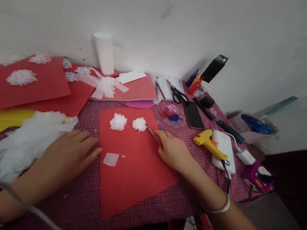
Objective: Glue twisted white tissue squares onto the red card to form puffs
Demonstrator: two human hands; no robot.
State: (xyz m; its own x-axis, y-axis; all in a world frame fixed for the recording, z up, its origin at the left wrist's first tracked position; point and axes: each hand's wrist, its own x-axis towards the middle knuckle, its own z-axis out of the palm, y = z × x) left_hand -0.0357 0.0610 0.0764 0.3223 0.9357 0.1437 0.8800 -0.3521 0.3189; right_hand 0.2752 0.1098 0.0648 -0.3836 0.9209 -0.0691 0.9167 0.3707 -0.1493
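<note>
My right hand pinches a thin stick-like tool whose kind I cannot make out. The tool's tip is at the edge of a small fluffy white paper tuft on a red sheet of paper. A second white tuft lies to its left. Lower on the sheet are a small white paper square and a tiny scrap. My left hand rests with its fingers loosely apart near the sheet's left edge, holding nothing visible. Beside it lies a heap of thin white paper pieces.
A yellow glue gun lies across a white power bank at right. Nearby are a phone, scissors and paint bottles. Red sheets with tufts are at left, a white roll at the wall. A cable crosses the foreground.
</note>
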